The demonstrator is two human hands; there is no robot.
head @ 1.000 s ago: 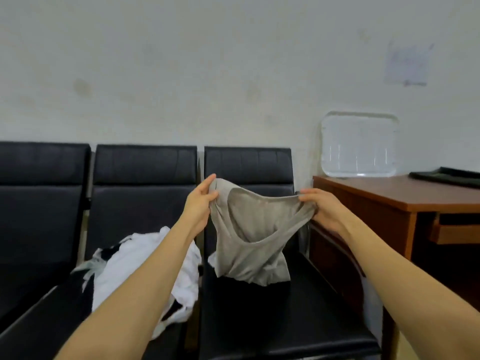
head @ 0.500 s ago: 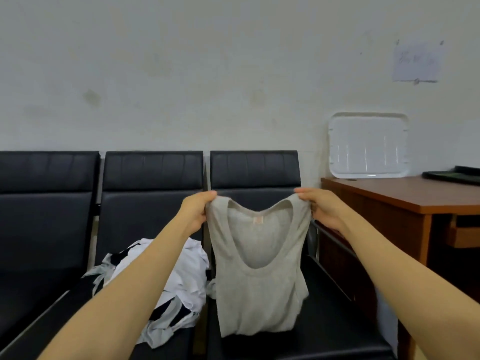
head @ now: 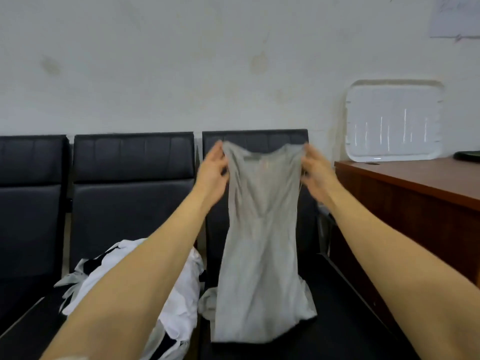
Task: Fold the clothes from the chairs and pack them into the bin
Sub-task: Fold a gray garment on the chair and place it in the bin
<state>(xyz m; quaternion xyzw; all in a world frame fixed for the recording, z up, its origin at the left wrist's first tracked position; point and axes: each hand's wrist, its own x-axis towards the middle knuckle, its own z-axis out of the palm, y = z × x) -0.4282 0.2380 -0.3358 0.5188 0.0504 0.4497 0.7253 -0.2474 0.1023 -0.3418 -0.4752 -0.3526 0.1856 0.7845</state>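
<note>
A grey sleeveless top (head: 259, 242) hangs stretched out in front of the right-hand black chair (head: 337, 320), its hem brushing the seat. My left hand (head: 214, 170) pinches its left shoulder strap and my right hand (head: 315, 172) pinches the right strap, both at the height of the chair's backrest top. A crumpled pile of white and black clothes (head: 179, 294) lies on the middle chair (head: 130, 198), partly behind my left forearm. No bin is in view.
A third black chair (head: 28, 203) stands at the far left. A brown wooden desk (head: 415, 193) is on the right, with a white tray (head: 394, 120) leaning against the wall and a dark object (head: 467, 155) on its top.
I have lifted the grey top higher, from bunched between my hands to hanging full length. The view has moved closer to the chairs.
</note>
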